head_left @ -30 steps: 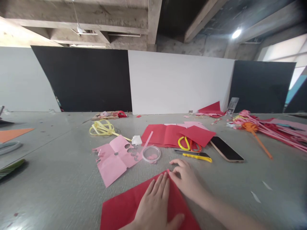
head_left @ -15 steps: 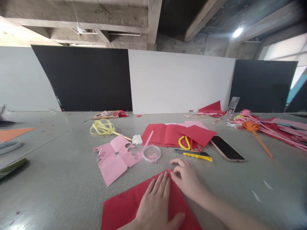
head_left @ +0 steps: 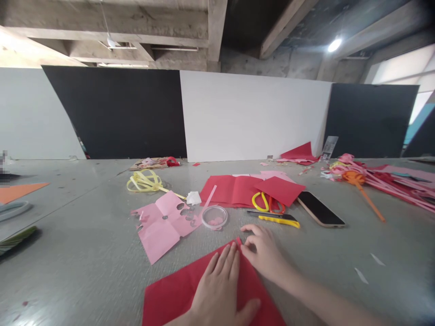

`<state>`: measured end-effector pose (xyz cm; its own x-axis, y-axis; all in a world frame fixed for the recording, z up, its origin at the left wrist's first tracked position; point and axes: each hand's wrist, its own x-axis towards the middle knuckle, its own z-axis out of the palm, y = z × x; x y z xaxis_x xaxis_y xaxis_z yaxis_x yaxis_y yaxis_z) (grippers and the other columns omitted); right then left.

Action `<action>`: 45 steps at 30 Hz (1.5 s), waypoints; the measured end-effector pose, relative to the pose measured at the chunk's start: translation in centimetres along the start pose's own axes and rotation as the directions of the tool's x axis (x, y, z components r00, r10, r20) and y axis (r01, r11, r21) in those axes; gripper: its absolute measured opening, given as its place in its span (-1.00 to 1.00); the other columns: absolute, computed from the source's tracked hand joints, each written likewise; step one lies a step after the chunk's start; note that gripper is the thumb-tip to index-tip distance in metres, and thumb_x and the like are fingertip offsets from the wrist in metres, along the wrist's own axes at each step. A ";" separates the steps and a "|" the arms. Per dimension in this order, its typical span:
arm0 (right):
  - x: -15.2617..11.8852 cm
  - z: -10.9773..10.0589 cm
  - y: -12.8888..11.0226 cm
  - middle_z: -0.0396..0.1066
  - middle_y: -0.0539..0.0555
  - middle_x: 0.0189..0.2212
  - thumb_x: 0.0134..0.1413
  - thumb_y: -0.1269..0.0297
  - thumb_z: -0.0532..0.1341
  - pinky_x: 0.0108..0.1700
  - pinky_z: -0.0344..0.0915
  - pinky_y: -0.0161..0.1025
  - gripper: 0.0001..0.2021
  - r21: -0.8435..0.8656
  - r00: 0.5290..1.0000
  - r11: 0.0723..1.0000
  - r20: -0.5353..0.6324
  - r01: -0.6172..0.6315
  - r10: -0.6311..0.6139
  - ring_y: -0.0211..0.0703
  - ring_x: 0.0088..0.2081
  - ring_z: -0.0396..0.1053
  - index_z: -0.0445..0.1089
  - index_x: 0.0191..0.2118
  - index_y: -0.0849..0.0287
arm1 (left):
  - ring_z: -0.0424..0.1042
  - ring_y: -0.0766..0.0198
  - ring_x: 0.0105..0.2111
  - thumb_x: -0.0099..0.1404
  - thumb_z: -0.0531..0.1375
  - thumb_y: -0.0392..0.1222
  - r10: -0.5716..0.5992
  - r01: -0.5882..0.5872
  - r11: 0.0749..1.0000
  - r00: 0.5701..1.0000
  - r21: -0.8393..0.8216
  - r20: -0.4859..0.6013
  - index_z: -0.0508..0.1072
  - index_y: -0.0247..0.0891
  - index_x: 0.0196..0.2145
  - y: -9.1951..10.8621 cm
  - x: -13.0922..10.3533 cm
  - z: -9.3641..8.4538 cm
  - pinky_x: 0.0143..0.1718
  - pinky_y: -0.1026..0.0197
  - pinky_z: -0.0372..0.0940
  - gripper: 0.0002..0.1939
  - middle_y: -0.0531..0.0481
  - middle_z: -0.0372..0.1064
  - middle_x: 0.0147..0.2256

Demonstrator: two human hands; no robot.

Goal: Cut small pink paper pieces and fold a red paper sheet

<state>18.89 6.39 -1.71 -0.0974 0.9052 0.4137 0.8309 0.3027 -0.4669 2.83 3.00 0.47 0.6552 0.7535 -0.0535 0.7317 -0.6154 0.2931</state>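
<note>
A folded sheet of red paper [head_left: 173, 290] lies in front of me, one corner pointing away. My left hand [head_left: 219, 283] rests flat on it, fingers together and stretched toward that corner, thumb out to the side. At the corner's right edge, my right hand [head_left: 261, 249] is curled, its thumb and a bent finger pinching at a small raised red edge; the forefinger arches free above. The fingers partly hide what they grip. Just beyond stand a round clear container [head_left: 215, 218] with pink bits inside and a pink sheet [head_left: 163, 240] with cut-out holes.
Past my right hand are a yellow-handled cutter knife [head_left: 280, 220], scissors [head_left: 260, 202] partly under red paper [head_left: 283, 189], and a phone [head_left: 321, 209]. Yellow ribbon [head_left: 144, 180] lies back left. Pink strips [head_left: 380, 178] and an orange stick [head_left: 370, 202] are at right.
Hands and paper have hardly moved. The small red piece by my right fingertips stands slightly differently at the corner. The whole view has shifted a little.
</note>
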 end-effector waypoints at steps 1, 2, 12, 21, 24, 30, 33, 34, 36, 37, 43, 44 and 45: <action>0.0 0.0 0.0 0.36 0.10 -0.17 -0.12 0.47 0.13 0.01 0.01 0.00 -0.80 0.001 1.000 1.000 0.001 -0.001 0.001 -0.04 -0.08 0.25 0.31 -0.66 0.14 | -0.27 -0.03 0.18 0.19 -0.03 0.20 -0.001 0.001 1.000 1.000 -0.002 -0.002 -0.12 -0.43 0.20 0.0 0.0 0.0 0.15 -0.05 -0.19 -0.19 -0.19 -0.39 0.19; 0.0 0.0 0.0 0.36 0.10 -0.17 -0.12 0.48 0.12 0.02 0.01 0.00 -0.80 0.001 1.000 1.000 0.003 0.000 0.000 -0.04 -0.08 0.25 0.31 -0.66 0.14 | -0.27 -0.03 0.18 0.19 -0.03 0.20 -0.002 0.002 1.000 1.000 -0.005 -0.002 -0.12 -0.43 0.20 0.0 0.0 0.0 0.15 -0.05 -0.19 -0.19 -0.19 -0.39 0.19; 0.1 0.0 -0.2 0.36 0.10 -0.15 -0.13 0.50 0.10 0.01 0.00 0.03 -0.79 0.004 1.000 1.000 0.012 -0.014 0.014 -0.03 -0.08 0.25 0.29 -0.67 0.15 | -0.29 -0.03 0.18 0.19 -0.04 0.20 -0.009 0.009 1.000 1.000 -0.008 0.008 -0.14 -0.44 0.20 0.1 0.1 -0.3 0.15 -0.05 -0.20 -0.18 -0.19 -0.40 0.19; 0.2 -0.9 -0.2 0.33 0.09 -0.08 -0.10 0.45 0.15 0.00 0.01 0.03 -0.79 0.066 0.992 0.997 0.125 -0.041 0.032 -0.02 -0.04 0.24 0.33 -0.67 0.16 | -0.30 -0.03 0.19 0.21 -0.07 0.21 -0.020 0.020 1.000 1.000 0.007 0.010 -0.13 -0.48 0.20 0.1 -0.1 -0.3 0.16 -0.05 -0.21 -0.19 -0.20 -0.41 0.19; 0.2 -0.8 -0.2 0.33 0.09 -0.09 -0.12 0.47 0.14 0.00 0.02 0.02 -0.79 0.061 0.994 0.998 0.105 -0.036 0.029 -0.02 -0.04 0.24 0.33 -0.67 0.16 | -0.31 -0.02 0.19 0.21 -0.08 0.22 -0.030 0.030 0.999 0.999 0.013 0.024 -0.14 -0.48 0.20 0.1 -0.3 -0.3 0.16 -0.04 -0.22 -0.19 -0.20 -0.42 0.20; 0.2 -0.7 -0.3 0.34 0.08 -0.09 -0.14 0.49 0.13 -0.01 0.03 0.01 -0.79 0.067 0.995 0.997 0.093 -0.046 0.040 -0.04 -0.07 0.25 0.32 -0.69 0.16 | -0.32 -0.02 0.19 0.22 -0.10 0.22 -0.032 0.031 0.999 0.999 0.022 0.032 -0.16 -0.48 0.20 0.1 0.0 -0.5 0.16 -0.04 -0.22 -0.18 -0.19 -0.43 0.20; 0.2 -0.7 -0.3 0.34 0.07 -0.10 -0.14 0.50 0.12 -0.01 0.02 0.01 -0.78 0.071 0.994 0.996 0.096 -0.053 0.046 -0.05 -0.06 0.24 0.30 -0.69 0.16 | -0.32 -0.01 0.19 0.21 -0.09 0.22 -0.033 0.033 0.999 0.999 0.022 0.032 -0.16 -0.46 0.20 0.1 0.0 -0.5 0.16 -0.04 -0.22 -0.19 -0.18 -0.44 0.19; 0.2 -0.8 -0.3 0.34 0.07 -0.10 -0.14 0.50 0.12 -0.01 0.02 0.01 -0.78 0.073 0.994 0.996 0.096 -0.053 0.046 -0.05 -0.06 0.24 0.30 -0.69 0.16 | -0.32 0.00 0.19 0.21 -0.09 0.22 -0.034 0.034 0.999 0.999 0.024 0.032 -0.16 -0.46 0.20 0.1 0.0 -0.5 0.16 -0.04 -0.22 -0.19 -0.17 -0.44 0.19; 0.2 -0.8 -0.4 0.34 0.08 -0.10 -0.15 0.50 0.12 -0.01 0.01 0.01 -0.78 0.080 0.995 0.995 0.094 -0.054 0.047 -0.05 -0.06 0.24 0.29 -0.70 0.16 | -0.32 0.01 0.19 0.21 -0.09 0.22 -0.035 0.034 0.999 0.999 0.027 0.033 -0.16 -0.45 0.20 0.1 -0.1 -0.5 0.16 -0.03 -0.22 -0.19 -0.17 -0.44 0.19; 0.1 -0.7 -0.4 0.35 0.08 -0.10 -0.15 0.50 0.12 -0.01 0.01 0.01 -0.78 0.083 0.994 0.995 0.094 -0.056 0.048 -0.05 -0.06 0.24 0.29 -0.70 0.16 | -0.32 0.00 0.19 0.21 -0.08 0.22 -0.036 0.035 0.999 0.999 0.026 0.035 -0.16 -0.45 0.20 0.2 -0.1 -0.5 0.16 -0.03 -0.22 -0.19 -0.18 -0.44 0.19; 0.2 -0.7 -0.4 0.34 0.09 -0.09 -0.16 0.49 0.12 0.01 -0.01 -0.02 -0.78 0.106 0.992 0.991 0.104 -0.080 0.069 -0.05 -0.05 0.25 0.27 -0.71 0.17 | -0.31 -0.01 0.19 0.21 -0.08 0.22 -0.043 0.042 0.999 0.998 0.023 0.034 -0.14 -0.47 0.20 0.3 -0.2 -0.5 0.16 -0.04 -0.23 -0.19 -0.19 -0.42 0.20; 0.2 -0.7 -0.5 0.34 0.09 -0.09 -0.16 0.49 0.12 0.01 -0.01 -0.02 -0.78 0.107 0.992 0.991 0.103 -0.080 0.069 -0.05 -0.05 0.25 0.26 -0.71 0.17 | -0.31 -0.01 0.19 0.22 -0.09 0.22 -0.043 0.042 0.999 0.998 0.026 0.035 -0.14 -0.47 0.20 0.3 -0.2 -0.5 0.16 -0.03 -0.23 -0.19 -0.19 -0.42 0.20; 0.2 -0.8 -0.5 0.35 0.09 -0.10 -0.16 0.48 0.12 0.01 -0.02 -0.02 -0.78 0.106 0.993 0.991 0.102 -0.077 0.066 -0.05 -0.05 0.25 0.27 -0.71 0.17 | -0.31 -0.01 0.19 0.22 -0.09 0.22 -0.042 0.041 0.999 0.999 0.029 0.035 -0.15 -0.47 0.20 0.3 -0.1 -0.5 0.16 -0.03 -0.23 -0.19 -0.18 -0.42 0.20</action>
<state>18.90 6.20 -0.82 -0.0973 0.9490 0.2999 0.7734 0.2617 -0.5773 2.87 2.81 1.07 0.6300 0.7703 -0.0991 0.7631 -0.5903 0.2631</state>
